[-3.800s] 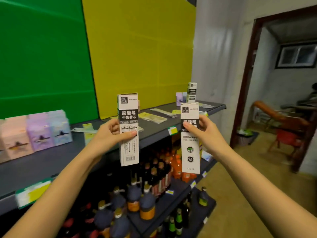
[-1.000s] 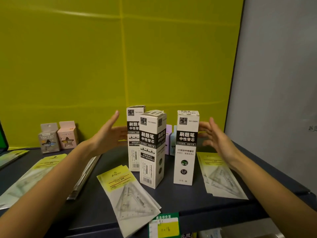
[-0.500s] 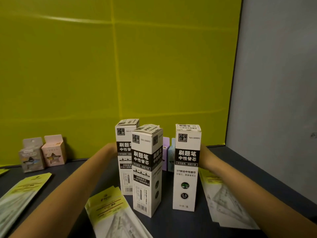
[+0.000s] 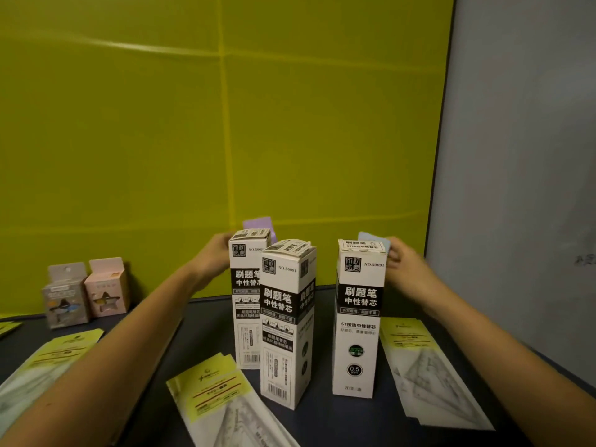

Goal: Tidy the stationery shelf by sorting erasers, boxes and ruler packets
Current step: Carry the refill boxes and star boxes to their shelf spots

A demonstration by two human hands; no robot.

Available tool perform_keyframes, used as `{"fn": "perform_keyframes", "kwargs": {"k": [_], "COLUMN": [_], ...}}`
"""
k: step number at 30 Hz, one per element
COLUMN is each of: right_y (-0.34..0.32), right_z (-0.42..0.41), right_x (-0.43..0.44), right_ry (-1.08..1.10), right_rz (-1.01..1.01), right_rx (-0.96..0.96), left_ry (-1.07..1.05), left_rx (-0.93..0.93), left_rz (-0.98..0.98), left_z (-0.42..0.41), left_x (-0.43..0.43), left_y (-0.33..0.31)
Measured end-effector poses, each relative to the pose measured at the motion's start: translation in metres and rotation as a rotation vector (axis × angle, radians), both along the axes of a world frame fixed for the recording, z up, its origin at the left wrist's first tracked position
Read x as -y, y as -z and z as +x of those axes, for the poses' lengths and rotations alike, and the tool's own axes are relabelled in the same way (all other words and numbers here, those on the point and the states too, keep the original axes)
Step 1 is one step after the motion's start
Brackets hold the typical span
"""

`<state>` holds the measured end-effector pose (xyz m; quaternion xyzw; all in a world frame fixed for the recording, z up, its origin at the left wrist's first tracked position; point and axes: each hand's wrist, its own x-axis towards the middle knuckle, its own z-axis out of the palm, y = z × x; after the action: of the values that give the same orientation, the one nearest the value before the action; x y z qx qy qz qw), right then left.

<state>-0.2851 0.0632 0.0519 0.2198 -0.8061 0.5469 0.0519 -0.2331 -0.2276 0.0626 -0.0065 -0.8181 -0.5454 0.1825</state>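
Observation:
Three tall white refill boxes stand upright on the dark shelf (image 4: 206,337): a rear left one (image 4: 246,304), a middle front one (image 4: 285,324) and a right one (image 4: 358,317). My left hand (image 4: 216,253) is raised behind the rear left box and holds a small purple eraser box (image 4: 258,224). Behind the right box, my right hand (image 4: 403,262) holds a small pale blue eraser box (image 4: 374,241). Both small boxes are lifted to the level of the tall boxes' tops and are mostly hidden.
A grey eraser box (image 4: 66,300) and a pink one (image 4: 108,291) stand at the back left against the yellow wall. Ruler packets lie flat at left (image 4: 48,359), front centre (image 4: 222,401) and right (image 4: 429,366). A grey wall closes off the right side.
Both hands went behind the tall boxes, where the purple and blue eraser boxes stood, and have come up holding one each.

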Motion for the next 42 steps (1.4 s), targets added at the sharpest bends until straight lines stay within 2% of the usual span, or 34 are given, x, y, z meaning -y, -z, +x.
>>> {"fn": "perform_keyframes", "kwargs": {"k": [2,5,11,18,24,31,42], "right_y": [-0.007,-0.015,-0.009,-0.008,-0.004,0.011,0.031], "right_z": [0.009,0.026,0.058,0.109,0.157,0.209,0.306], "right_x": [-0.013,-0.031,-0.061,-0.076,-0.06,0.007,0.206], "right_ry": [0.015,0.04,0.113,0.086,-0.134,-0.374,-0.714], "right_rz": [-0.105,-0.196,-0.288,-0.29,-0.297,-0.292,-0.192], "right_rx": [-0.025,-0.083,-0.155,-0.216,-0.186,-0.118,-0.072], "left_ry": [-0.002,-0.052,-0.102,-0.105,-0.098,-0.208,-0.484], "left_rx": [-0.089,-0.212,-0.312,-0.301,-0.207,-0.152,-0.061], "left_rz": [-0.027,0.031,-0.006,-0.069,-0.068,-0.016,-0.061], "left_z": [0.012,0.033,0.083,0.165,0.243,0.341,0.531], "left_x": [0.012,0.034,0.061,0.061,0.051,0.065,0.165], "left_y": [-0.008,-0.017,-0.016,-0.016,0.002,0.022,0.042]}}
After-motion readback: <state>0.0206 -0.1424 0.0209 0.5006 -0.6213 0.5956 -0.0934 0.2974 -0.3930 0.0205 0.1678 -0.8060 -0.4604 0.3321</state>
